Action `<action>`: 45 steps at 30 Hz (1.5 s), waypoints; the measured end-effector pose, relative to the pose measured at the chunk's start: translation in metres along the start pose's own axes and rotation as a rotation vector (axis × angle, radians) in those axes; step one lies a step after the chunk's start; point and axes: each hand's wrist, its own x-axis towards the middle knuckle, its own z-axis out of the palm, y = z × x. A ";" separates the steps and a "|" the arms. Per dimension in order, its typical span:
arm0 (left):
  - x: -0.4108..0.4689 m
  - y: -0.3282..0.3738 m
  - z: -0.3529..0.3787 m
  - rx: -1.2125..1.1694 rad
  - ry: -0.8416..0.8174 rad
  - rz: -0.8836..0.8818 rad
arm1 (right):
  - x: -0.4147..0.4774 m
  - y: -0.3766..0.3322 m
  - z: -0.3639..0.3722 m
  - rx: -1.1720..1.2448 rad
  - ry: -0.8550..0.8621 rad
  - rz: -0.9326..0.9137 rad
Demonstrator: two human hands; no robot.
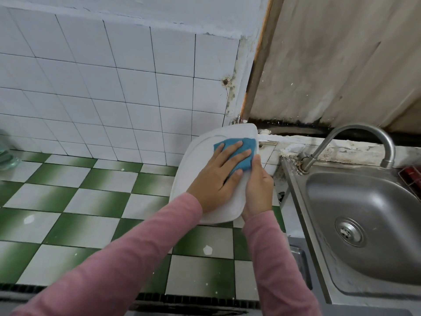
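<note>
Pressing a blue cloth (247,143) flat against a white board (198,160) with the left grip (218,176): fingers straight and spread over the cloth, released, clasping nothing. Grasping the board's right edge with the right grip (258,190), thumb laid on the top face, fingers curled out of sight beneath. Holding the board tilted, far end raised toward the wall corner, near end low over the back right part of the bench (91,201), just left of the sink (296,190); cannot tell whether the near end touches the tiles. Keeping the cloth on the board's far right portion, close to its edge and beside the right thumb. Wearing pink sleeves (136,247) on both forearms, reaching in from the lower edge. Working above green and white checked bench tiles, with white wall tiles (114,87) behind. Standing left of a steel basin with a round drain (348,231) and a curved tap (355,131) at its back rim. Glimpsing something glassy and blurred (6,153) at the far left, and something red (410,176) at the far right edge.
</note>
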 end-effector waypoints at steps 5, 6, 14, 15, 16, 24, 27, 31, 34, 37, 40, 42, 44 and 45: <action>-0.046 -0.011 0.005 0.070 -0.072 0.223 | 0.010 -0.009 -0.015 0.067 0.121 0.062; -0.056 -0.020 0.007 0.103 -0.095 0.225 | 0.012 -0.011 -0.018 0.082 0.147 0.068; -0.059 -0.040 -0.011 0.222 0.080 0.347 | 0.015 -0.018 -0.023 0.167 0.221 0.193; -0.052 -0.037 -0.018 0.214 0.108 0.377 | 0.016 -0.020 -0.024 0.179 0.211 0.213; -0.046 -0.034 -0.024 0.206 0.137 0.393 | 0.018 -0.024 -0.025 0.191 0.205 0.224; -0.007 0.005 -0.072 0.000 0.265 0.263 | 0.002 -0.047 -0.038 0.104 0.078 0.139; 0.003 0.022 -0.085 -0.160 0.292 0.096 | -0.013 -0.045 -0.052 -0.109 0.159 0.056; 0.018 0.051 -0.089 -0.478 0.282 -0.121 | -0.033 -0.047 -0.078 -0.258 0.326 -0.047; 0.031 0.066 -0.083 -0.551 0.246 -0.129 | -0.050 -0.055 -0.105 -0.341 0.509 -0.113; 0.042 0.084 -0.069 -0.720 0.174 -0.179 | -0.069 -0.064 -0.142 -0.287 0.517 -0.121; 0.046 0.110 -0.044 -0.881 0.116 -0.288 | -0.094 -0.072 -0.181 -0.202 0.467 -0.146; 0.047 0.128 -0.024 -0.927 0.075 -0.325 | -0.110 -0.077 -0.206 -0.109 0.460 -0.198; 0.049 0.145 -0.003 -0.963 0.019 -0.342 | -0.125 -0.082 -0.228 -0.020 0.479 -0.241; 0.050 0.154 0.009 -0.985 -0.012 -0.345 | -0.132 -0.085 -0.240 0.014 0.508 -0.260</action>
